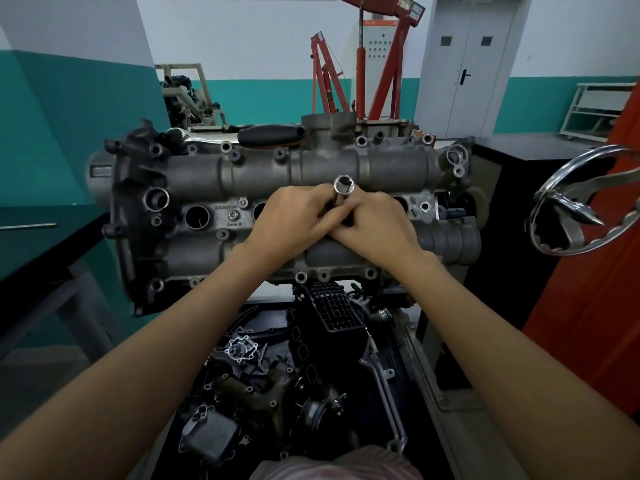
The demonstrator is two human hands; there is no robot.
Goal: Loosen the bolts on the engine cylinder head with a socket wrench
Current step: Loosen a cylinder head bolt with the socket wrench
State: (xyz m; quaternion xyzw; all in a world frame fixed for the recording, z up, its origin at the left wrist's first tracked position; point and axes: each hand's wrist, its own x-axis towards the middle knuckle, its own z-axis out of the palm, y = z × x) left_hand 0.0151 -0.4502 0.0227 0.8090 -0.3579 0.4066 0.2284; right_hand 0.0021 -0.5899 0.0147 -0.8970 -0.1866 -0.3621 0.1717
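Over the cylinder head [242,174], both the left hand [294,221] and right hand [375,230] curl their fingers [332,216], pinching a socket [343,187].

Both hands' fingers cover the socket wrench [343,188] below its open socket end.

Bright, even indoor light; soft shadows; glare on chrome wheel [585,202]; wide-angle bending at edges; slight overall softness.
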